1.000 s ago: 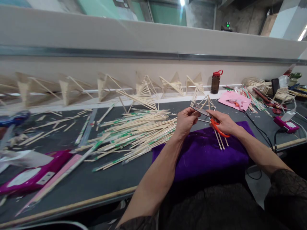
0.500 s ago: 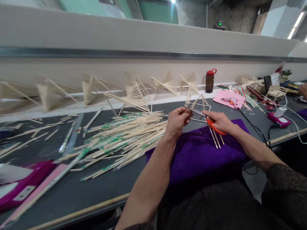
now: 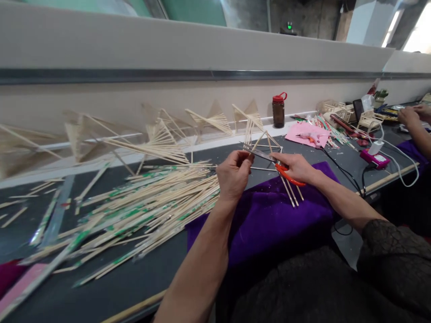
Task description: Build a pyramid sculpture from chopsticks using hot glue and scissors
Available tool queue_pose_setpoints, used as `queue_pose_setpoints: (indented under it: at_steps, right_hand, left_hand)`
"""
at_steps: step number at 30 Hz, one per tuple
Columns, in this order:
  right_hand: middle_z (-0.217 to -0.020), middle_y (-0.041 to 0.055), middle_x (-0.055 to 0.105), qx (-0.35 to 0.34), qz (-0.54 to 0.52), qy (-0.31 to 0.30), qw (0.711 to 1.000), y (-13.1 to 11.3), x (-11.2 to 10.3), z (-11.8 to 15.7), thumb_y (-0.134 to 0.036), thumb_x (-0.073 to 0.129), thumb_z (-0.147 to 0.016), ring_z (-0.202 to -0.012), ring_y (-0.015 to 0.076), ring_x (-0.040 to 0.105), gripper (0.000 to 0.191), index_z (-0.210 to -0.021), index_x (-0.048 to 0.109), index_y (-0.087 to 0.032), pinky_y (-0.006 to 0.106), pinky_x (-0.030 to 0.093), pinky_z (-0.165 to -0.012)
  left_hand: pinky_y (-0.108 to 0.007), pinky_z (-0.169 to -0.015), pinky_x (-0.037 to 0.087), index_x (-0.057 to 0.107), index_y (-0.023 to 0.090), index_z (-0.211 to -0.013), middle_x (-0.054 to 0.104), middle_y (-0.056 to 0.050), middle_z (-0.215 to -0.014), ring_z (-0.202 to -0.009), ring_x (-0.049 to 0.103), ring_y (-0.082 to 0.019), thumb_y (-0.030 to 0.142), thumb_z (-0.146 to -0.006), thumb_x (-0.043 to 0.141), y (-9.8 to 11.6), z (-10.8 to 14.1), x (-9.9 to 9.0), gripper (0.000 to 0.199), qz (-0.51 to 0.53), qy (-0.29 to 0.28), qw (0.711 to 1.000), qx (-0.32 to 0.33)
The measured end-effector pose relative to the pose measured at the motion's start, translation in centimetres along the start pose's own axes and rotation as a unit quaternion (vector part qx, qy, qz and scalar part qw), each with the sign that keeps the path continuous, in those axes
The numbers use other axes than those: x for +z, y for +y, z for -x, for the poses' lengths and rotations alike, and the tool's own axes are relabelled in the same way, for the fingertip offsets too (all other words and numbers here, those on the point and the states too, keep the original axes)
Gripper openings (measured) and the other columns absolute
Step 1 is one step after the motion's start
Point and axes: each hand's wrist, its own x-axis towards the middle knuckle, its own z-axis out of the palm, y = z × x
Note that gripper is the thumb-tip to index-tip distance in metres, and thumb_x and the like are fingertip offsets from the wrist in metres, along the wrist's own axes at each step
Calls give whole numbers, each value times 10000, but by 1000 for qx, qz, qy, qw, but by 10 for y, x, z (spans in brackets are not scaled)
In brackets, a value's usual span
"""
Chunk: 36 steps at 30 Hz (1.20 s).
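Note:
My right hand (image 3: 294, 167) is closed on orange-handled scissors (image 3: 290, 176), whose blades point left. The blades reach my left hand (image 3: 235, 172), whose thumb and fingers pinch the wooden stick structure (image 3: 249, 130) near the blade tips. Parts of this structure show behind and between my hands, and a few of its sticks (image 3: 291, 193) stick out below my right hand over a purple cloth (image 3: 269, 224). To the left of my left hand lies a large pile of thin wooden sticks (image 3: 161, 193), some in green-marked wrappers.
Twisted stick models (image 3: 208, 121) line the wall. A brown bottle (image 3: 278, 111) stands behind my hands. Right of it are a glue gun (image 3: 311, 137) on pink paper, a magenta power block (image 3: 374, 159) with cables, and another person's hands (image 3: 412, 117).
The view has turned to the right, bringing in more of the other person's hands and arm. My left hand still pinches the structure, and the scissor blades look more apart.

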Motion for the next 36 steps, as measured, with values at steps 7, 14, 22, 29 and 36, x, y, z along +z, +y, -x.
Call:
queue_pose_setpoints:
  at_steps: [7,14,22,29,36]
  right_hand:
    - [-903,38,706,0,-36,-8,999,-2,0,1,-251,505,-887,-713,147,563,443,-1321,589,-217,285,450,-726]
    - [-1019,23,727,-32,-74,-16,997,7,-5,3,-233,517,-851,-801,147,612,456,-1293,629,-227,265,454,-753]
    - [-959,10,730,-38,-77,-19,996,11,-8,3,-251,516,-854,-737,135,589,442,-1272,655,-223,254,445,-718]
    - [-901,7,713,-48,-76,-32,995,10,-13,4,-255,515,-845,-704,129,562,432,-1251,658,-223,259,434,-697]
    - [-862,19,704,-18,-60,-14,998,9,-9,3,-257,510,-852,-716,147,582,375,-1188,672,-224,254,420,-699]
  left_hand:
    - [-233,-612,418,716,213,-738,667,6,-644,-636,585,-143,245,-753,663,1,2,-5,63,-23,0,999,41]
    - [-207,-415,275,685,181,-693,586,26,-509,-405,374,-72,271,-671,700,5,-3,-7,93,132,-86,983,-91]
    - [-165,-339,131,635,152,-671,555,25,-466,-318,264,-15,274,-553,800,8,-5,-6,236,282,-143,921,-228]
    - [-138,-326,95,623,155,-714,513,65,-475,-320,191,5,255,-544,803,5,-8,-11,268,349,-238,850,-314]
    - [-209,-405,262,648,168,-761,603,-10,-585,-408,415,-86,320,-738,673,-3,-4,-3,156,122,-132,970,-163]
